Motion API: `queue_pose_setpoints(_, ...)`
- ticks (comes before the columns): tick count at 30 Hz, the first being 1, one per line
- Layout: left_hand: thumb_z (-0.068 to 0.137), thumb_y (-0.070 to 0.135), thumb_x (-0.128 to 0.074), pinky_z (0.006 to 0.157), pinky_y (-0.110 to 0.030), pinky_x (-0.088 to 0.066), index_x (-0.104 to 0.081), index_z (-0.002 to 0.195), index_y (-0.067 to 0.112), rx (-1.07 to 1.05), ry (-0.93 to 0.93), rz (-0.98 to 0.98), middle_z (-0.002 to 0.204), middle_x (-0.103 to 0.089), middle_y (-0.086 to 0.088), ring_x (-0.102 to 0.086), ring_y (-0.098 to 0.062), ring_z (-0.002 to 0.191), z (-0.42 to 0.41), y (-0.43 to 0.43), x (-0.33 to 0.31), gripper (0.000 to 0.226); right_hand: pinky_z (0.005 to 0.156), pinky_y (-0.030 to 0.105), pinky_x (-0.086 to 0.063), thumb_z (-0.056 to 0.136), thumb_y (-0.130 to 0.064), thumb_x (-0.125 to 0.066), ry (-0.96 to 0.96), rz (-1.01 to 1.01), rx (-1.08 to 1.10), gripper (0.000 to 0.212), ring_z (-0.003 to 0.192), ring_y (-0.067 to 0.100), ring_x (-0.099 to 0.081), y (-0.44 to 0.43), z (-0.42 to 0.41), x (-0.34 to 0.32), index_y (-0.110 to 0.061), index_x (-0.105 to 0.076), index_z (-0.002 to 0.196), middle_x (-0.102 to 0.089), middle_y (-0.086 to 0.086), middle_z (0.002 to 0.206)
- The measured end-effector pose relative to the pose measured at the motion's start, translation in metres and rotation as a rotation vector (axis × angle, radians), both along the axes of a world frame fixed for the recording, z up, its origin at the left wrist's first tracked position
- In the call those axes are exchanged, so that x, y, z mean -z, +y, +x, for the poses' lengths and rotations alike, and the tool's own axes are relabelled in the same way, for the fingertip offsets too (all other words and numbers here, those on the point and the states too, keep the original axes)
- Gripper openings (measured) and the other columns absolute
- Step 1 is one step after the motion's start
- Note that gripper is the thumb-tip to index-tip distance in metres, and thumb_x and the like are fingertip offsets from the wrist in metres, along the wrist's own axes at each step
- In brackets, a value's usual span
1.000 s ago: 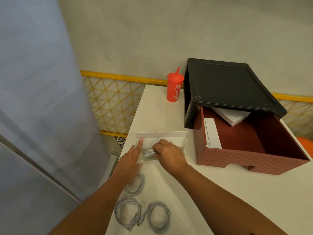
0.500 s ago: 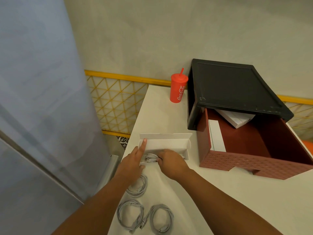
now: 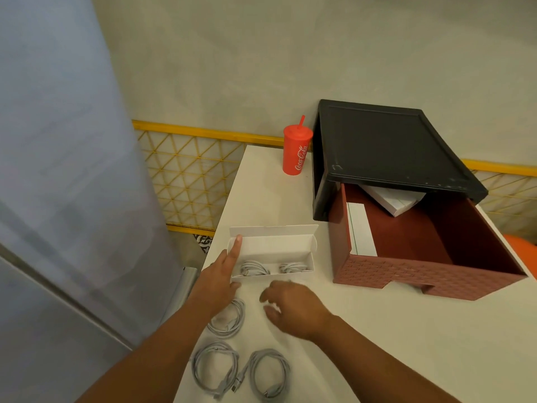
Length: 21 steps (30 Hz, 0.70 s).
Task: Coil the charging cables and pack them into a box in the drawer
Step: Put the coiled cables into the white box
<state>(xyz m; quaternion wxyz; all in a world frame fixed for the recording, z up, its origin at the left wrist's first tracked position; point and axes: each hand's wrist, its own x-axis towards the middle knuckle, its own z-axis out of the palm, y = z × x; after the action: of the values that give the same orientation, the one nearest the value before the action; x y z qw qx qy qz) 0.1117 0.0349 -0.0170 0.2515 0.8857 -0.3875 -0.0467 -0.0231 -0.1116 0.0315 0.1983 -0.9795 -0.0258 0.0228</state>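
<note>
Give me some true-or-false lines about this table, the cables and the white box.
1. Two coiled cables lie in the white box. True.
2. The drawer is shut. False: it is pulled open.
3. The right hand holds a cable. False: it holds nothing.
4. Three loose coils lie on the table. True.
5. The red cup stands upright. True.

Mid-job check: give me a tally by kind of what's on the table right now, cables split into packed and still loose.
Boxed cables: 2
Loose cables: 3
Open box: 1
Drawer: 1
White boxes inside it: 2
Red cup: 1
Total: 10
</note>
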Motion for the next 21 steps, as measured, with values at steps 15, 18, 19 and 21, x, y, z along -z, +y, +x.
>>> queue_pose_setpoints(15, 0.085, 0.017, -0.061, 0.077, -0.029, -0.05, 0.042, 0.12, 0.053, -0.034, 0.005, 0.066, 0.137, -0.042, -0.01, -0.058, -0.022, 0.089, -0.002, -0.002, -0.006, 0.115, 0.071, 0.027, -0.033, 0.083, -0.013, -0.055, 0.483, 0.066, -0.045, 0.018, 0.084, 0.02, -0.046, 0.013, -0.023, 0.024, -0.007, -0.059, 0.1, -0.06, 0.014, 0.106)
queue_pose_setpoints(18, 0.085, 0.016, -0.061, 0.077, -0.029, -0.05, 0.04, 0.122, 0.051, -0.036, 0.01, 0.062, 0.138, -0.04, -0.01, -0.058, -0.022, 0.088, -0.002, -0.001, -0.007, 0.113, 0.07, 0.024, -0.037, 0.082, -0.01, -0.055, 0.431, 0.167, 0.02, 0.019, 0.086, 0.021, -0.055, 0.004, -0.02, 0.016, -0.01, -0.063, 0.098, -0.066, 0.01, 0.103)
queue_pose_setpoints(19, 0.086, 0.016, -0.06, 0.077, -0.029, -0.05, 0.039, 0.124, 0.05, -0.042, 0.01, 0.064, 0.137, -0.041, -0.01, -0.058, -0.022, 0.089, -0.002, -0.001, -0.007, 0.111, 0.072, 0.023, -0.039, 0.082, -0.009, -0.056, 0.399, 0.187, 0.036, 0.02, 0.089, 0.02, -0.058, -0.001, -0.019, 0.012, -0.011, -0.064, 0.1, -0.066, 0.008, 0.103)
queue_pose_setpoints(21, 0.086, 0.018, -0.059, 0.078, -0.029, -0.048, 0.036, 0.127, 0.047, -0.051, 0.0, 0.073, 0.133, -0.043, -0.008, -0.057, -0.022, 0.091, -0.002, -0.001, -0.007, 0.107, 0.073, 0.019, -0.039, 0.084, -0.009, -0.059, 0.312, 0.236, 0.085, 0.024, 0.081, 0.011, -0.056, -0.01, -0.015, 0.001, -0.014, -0.066, 0.106, -0.066, 0.001, 0.098)
